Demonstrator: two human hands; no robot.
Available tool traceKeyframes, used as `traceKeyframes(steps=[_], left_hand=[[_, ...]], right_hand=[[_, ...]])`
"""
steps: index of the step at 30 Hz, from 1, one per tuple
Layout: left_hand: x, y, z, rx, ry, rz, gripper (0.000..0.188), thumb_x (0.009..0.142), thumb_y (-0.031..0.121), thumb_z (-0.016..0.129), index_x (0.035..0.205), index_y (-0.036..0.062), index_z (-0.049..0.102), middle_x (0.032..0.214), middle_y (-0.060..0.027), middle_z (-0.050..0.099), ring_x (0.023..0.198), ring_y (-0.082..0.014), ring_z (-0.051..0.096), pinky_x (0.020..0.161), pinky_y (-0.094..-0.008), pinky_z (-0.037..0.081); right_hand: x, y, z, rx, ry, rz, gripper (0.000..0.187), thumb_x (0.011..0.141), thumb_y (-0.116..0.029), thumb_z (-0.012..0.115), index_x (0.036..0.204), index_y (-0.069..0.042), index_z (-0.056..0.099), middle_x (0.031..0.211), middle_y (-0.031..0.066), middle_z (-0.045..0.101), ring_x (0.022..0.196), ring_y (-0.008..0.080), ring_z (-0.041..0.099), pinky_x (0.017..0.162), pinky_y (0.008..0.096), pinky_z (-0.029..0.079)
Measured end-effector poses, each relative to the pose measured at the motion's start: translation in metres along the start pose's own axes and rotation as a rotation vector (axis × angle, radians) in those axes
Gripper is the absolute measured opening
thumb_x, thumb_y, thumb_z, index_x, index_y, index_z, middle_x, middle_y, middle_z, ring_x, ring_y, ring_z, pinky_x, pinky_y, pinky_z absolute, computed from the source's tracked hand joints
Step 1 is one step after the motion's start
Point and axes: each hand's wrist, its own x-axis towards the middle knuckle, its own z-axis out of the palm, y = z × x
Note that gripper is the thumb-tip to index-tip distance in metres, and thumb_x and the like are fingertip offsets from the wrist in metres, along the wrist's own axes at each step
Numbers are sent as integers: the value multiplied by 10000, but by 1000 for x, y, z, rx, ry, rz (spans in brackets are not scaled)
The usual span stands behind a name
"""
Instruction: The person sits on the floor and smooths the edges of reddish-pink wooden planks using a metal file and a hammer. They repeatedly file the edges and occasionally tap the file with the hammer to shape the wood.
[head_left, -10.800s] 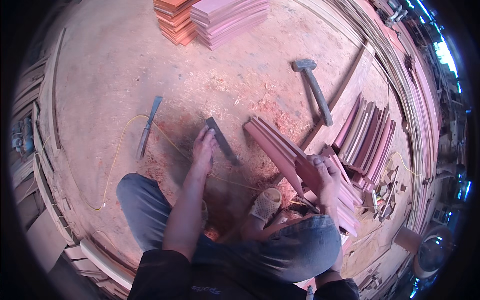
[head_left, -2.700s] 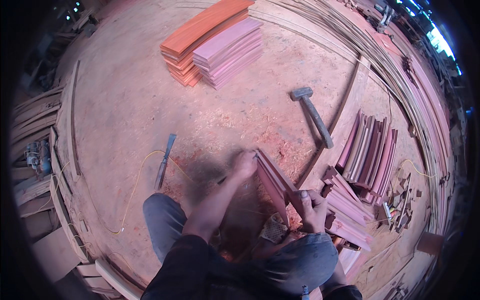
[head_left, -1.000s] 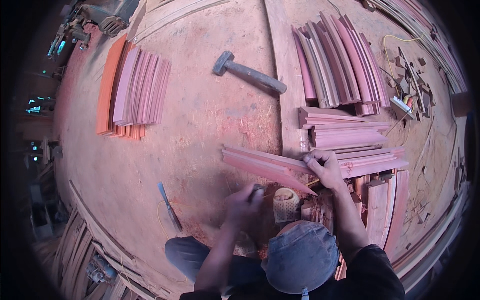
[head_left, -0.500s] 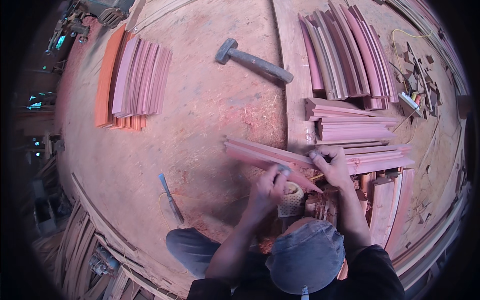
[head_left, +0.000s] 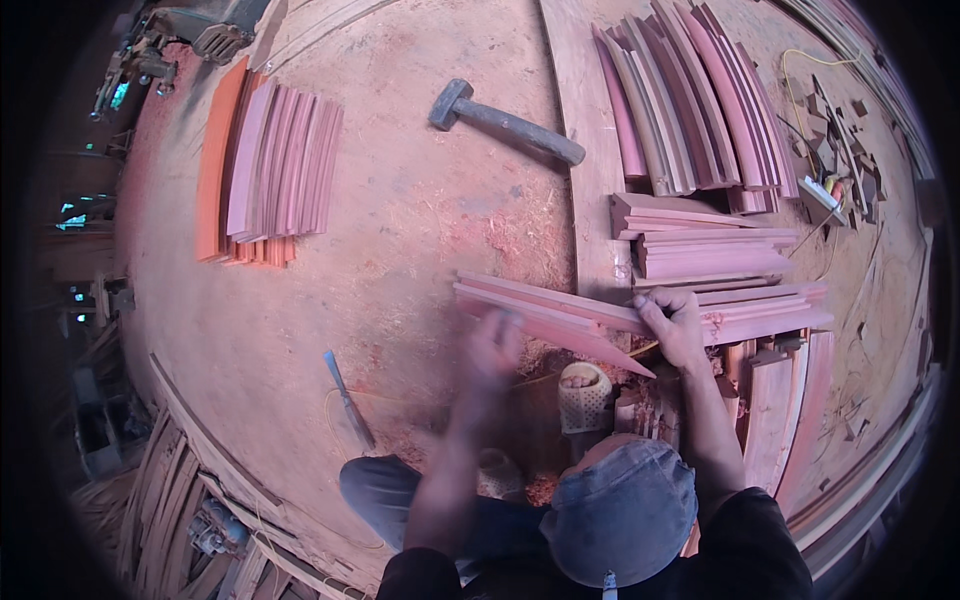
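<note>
A reddish, grooved wood moulding lies at a slant in front of me, its near right end cut to a point. My right hand grips it close to that end, thumb over its upper edge. Toward the moulding's left end is my left hand, smeared by motion, its fingers curled. A small greyish thing shows at its fingertips, too blurred to name. Below the moulding, a foot in a cream perforated shoe is visible.
A hammer lies ahead on the dusty floor; a blue-handled chisel is at left. Moulding stacks stand at far left and right. A long board runs away from me. Offcuts litter the far right.
My left hand has slid left along the moulding, from near its middle toward its left end. My right hand and the moulding have shifted only slightly.
</note>
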Motion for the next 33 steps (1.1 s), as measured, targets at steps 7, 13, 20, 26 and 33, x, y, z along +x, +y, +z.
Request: traceKeyframes(steps=[7,13,20,26,33], left_hand=[[-38,50,37,-149,-163,111,273,1026,282,603,1138,47,686,837,-225,714,798,-422,724,698,-494,554],[-25,57,24,-160,-210,68,282,1031,290,600,1153,51,687,849,-224,726,808,-408,731,707,-480,567],[-5,12,23,-7,-176,-19,283,994,276,651,1159,60,729,860,-165,745,770,-232,736,750,-392,562],[92,-94,-33,471,216,59,276,1020,280,619,1080,31,722,815,-179,720,659,-323,709,656,-429,565],[57,-112,-67,-426,78,-354,228,1089,269,535,1040,83,657,748,-49,664,574,-151,618,541,-316,508]], right_hand=[[-2,2,8,10,46,-50,277,974,-115,712,747,44,699,649,-14,592,633,46,465,561,269,369],[0,-3,6,-6,49,-51,289,980,-131,705,757,52,693,647,-2,597,640,56,475,574,278,383],[-8,3,2,-3,55,4,310,992,-185,707,775,37,712,653,-42,560,640,44,449,575,270,356],[-3,25,-1,74,134,48,400,1019,-306,687,790,19,728,705,-43,601,684,56,487,635,267,387],[-9,5,12,352,312,357,648,1071,-574,474,1095,29,711,986,120,714,809,177,668,698,339,565]])
